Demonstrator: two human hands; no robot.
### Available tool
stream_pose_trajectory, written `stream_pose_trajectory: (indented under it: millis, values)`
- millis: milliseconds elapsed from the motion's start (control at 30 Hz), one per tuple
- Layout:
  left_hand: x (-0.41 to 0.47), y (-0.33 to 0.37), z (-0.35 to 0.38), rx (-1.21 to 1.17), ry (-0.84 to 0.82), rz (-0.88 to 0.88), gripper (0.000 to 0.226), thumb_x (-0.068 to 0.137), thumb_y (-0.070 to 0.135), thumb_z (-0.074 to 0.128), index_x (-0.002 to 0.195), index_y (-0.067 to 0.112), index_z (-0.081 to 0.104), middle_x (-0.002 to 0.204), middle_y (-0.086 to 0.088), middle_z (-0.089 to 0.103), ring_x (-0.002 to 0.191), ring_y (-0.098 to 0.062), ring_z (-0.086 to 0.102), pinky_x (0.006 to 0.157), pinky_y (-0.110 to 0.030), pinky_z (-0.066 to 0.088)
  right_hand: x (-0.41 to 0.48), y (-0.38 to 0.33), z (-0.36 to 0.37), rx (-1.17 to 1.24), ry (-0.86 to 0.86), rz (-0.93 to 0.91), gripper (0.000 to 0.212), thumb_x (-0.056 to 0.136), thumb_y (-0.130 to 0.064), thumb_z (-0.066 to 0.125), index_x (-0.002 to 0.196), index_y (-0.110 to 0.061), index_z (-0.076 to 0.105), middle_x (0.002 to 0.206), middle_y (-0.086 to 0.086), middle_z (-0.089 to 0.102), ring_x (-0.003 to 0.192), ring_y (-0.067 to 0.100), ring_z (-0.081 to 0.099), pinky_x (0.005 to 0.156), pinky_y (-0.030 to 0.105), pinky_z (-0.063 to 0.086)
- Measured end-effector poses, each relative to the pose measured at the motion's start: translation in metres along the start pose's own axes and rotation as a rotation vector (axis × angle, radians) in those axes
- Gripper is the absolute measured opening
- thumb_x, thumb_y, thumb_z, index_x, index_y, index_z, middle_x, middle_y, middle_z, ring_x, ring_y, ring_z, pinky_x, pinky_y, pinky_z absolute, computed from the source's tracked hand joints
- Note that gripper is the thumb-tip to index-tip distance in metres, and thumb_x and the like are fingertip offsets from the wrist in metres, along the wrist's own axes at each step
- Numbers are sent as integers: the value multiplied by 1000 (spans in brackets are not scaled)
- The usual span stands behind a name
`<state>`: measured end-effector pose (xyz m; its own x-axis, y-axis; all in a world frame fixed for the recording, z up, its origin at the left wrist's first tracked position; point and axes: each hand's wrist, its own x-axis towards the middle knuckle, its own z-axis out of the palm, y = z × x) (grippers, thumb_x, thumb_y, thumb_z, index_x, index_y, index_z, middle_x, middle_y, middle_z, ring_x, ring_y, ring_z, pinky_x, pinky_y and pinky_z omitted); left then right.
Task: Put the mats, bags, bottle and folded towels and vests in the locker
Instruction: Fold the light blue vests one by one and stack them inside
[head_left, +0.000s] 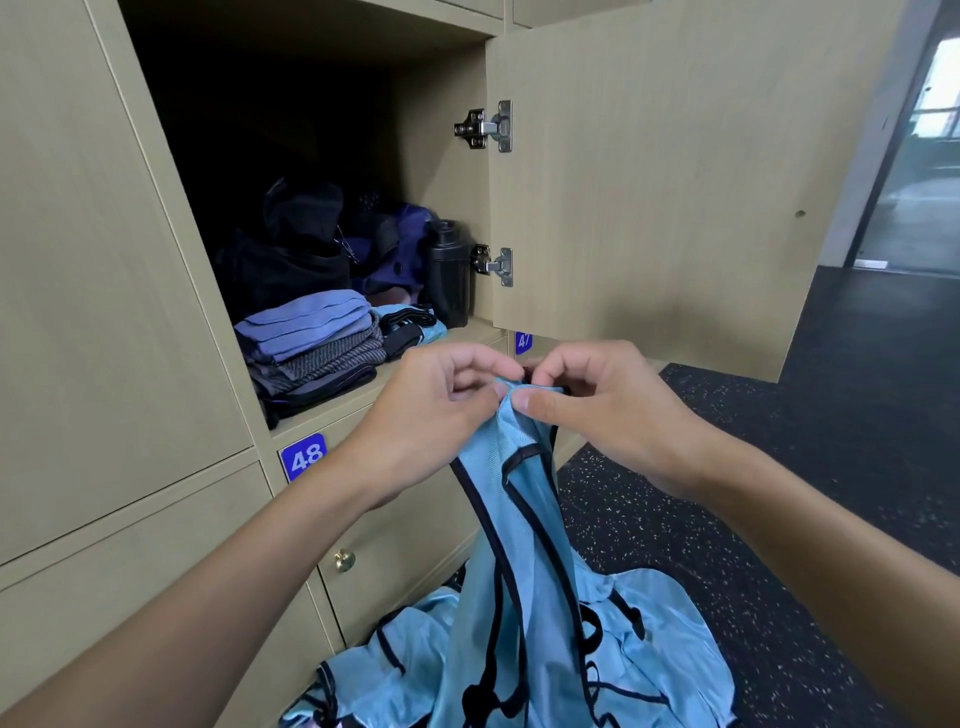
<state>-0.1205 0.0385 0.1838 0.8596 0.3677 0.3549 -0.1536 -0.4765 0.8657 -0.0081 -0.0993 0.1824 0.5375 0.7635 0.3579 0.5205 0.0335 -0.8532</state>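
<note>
Black speckled floor | wooden locker door open | left hand, right hand: fingers pinching blue vest

Head cam, fwd-down, close to locker

- Our left hand and right hand pinch the top of a light-blue vest.
- The open locker holds folded towels, bags and a black bottle.
</note>
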Motion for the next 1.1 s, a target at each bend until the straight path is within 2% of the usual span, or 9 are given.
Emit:
stream_pose_trajectory:
  millis: [100,200,367,500,633,767,900,967,1100]
  values:
    - [0,2,-1,-65,20,-15,15,93,0,63,95,13,57,83,-17,72,73,-21,60,74,-39,46,-2,-1,0,34,-4,-18,19,84,-11,75,76,2,63,66,0,59,60,5,45,57,16,38]
    - [-1,6,-1,-27,29,30,11,93,5,65,90,11,56,74,0,68,69,-14,57,72,-30,44,-2,-3,-1,38,66,-35,20,83,-11,76,74,3,64,67,10,60,60,6,45,57,19,37]
    - [3,12,-3,201,40,93,41,68,60,72,82,24,57,74,5,57,64,-5,47,63,-25,37,6,-10,-7,61,249,-88,21,82,-14,78,69,-3,64,66,18,59,59,11,46,55,23,39]
    - [14,29,2,238,125,117,54,60,68,73,76,20,55,61,9,45,46,-4,31,49,-21,27,14,-27,-14,94,338,-145,21,81,-10,77,66,-7,62,59,4,56,57,10,45,53,21,39]
    - [22,44,3,189,136,169,42,66,51,78,72,15,58,70,-20,61,51,-16,38,52,-29,31,16,-39,-28,121,385,-194,23,81,-11,77,64,-11,62,56,-8,53,54,7,41,51,19,36]
    - [25,52,5,139,121,167,16,76,13,74,67,12,60,60,-8,57,53,-12,42,50,-22,33,15,-40,-37,114,386,-195,22,81,-16,79,64,-17,64,58,-5,54,57,9,42,53,21,36]
    - [32,57,0,-70,199,150,15,70,15,71,59,23,64,57,4,58,59,-15,47,54,-22,37,13,-43,-47,74,363,-196,21,80,-22,79,65,-19,64,61,-4,58,58,8,45,55,22,38]
    - [33,62,0,-226,218,143,20,76,7,72,62,19,64,56,2,60,61,-18,51,60,-28,39,11,-48,-51,54,357,-223,20,81,-23,78,67,-20,64,64,-2,60,60,10,47,56,23,40]
    - [33,68,2,-417,213,129,22,91,-3,62,76,13,61,61,1,63,58,-14,56,53,-23,43,11,-50,-56,69,326,-254,15,84,-14,75,75,-20,66,77,-3,65,68,9,54,64,24,45]
